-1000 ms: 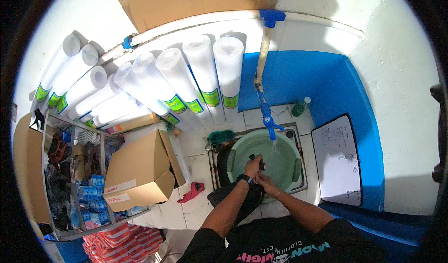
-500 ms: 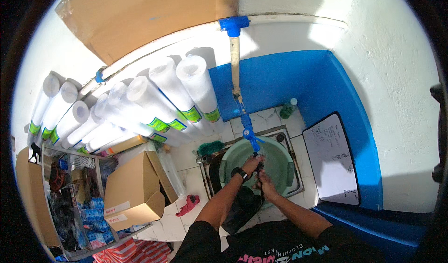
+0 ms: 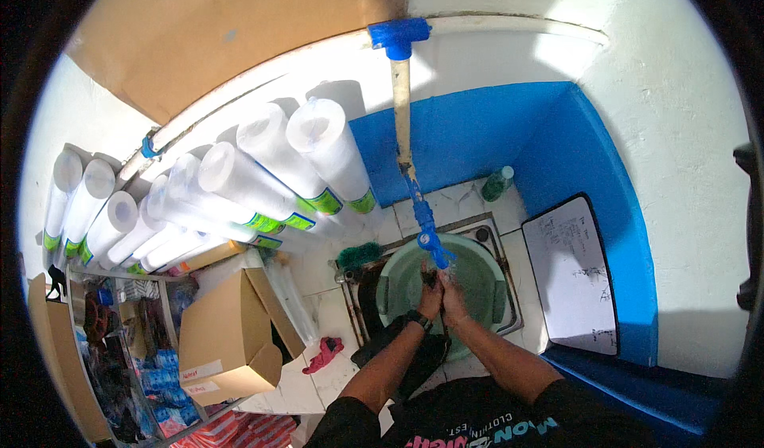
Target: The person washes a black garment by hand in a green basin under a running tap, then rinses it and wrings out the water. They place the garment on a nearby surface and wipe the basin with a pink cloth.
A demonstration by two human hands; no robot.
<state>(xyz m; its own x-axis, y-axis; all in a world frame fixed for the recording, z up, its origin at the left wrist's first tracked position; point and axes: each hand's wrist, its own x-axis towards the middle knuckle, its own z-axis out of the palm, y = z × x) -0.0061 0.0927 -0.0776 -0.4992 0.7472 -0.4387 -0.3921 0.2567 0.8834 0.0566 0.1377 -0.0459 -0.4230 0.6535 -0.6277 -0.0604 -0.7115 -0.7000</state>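
Both hands are brought together over a green basin (image 3: 477, 277) set in a metal sink (image 3: 509, 309), at roughly 6 o'clock from picture centre. The left hand (image 3: 430, 297) and right hand (image 3: 454, 301) are pressed side by side, fingers up toward 12 o'clock, closed around a small dark item (image 3: 432, 275) that is too small to identify; which hand actually grips it cannot be told. A dark wristband (image 3: 419, 320) is worn on the left wrist. The hands are placed directly under a blue tap (image 3: 426, 225), which hangs from a pale vertical pipe (image 3: 401, 106) topped by a blue fitting (image 3: 396, 36) on a white horizontal pipe (image 3: 509, 26) at 12 o'clock. Whether water runs cannot be told. A green brush (image 3: 360, 255) lies on the tiled surface (image 3: 334, 321) at 10 o'clock from the basin, just beside the sink edge. A green bottle (image 3: 497, 184) stands at 1 o'clock from the basin, against the blue wall (image 3: 469, 138). A white board with handwriting (image 3: 574, 273) leans at 3 o'clock of the sink. A red rag (image 3: 324, 354) lies on the surface at 8 o'clock from the hands, near an open cardboard box (image 3: 227, 336). A row of white cylindrical cartridges with green bands (image 3: 263, 177) is stacked from 9 to 11 o'clock. A dark cloth (image 3: 398, 352) is draped over the sink's near-left corner, under the left forearm.
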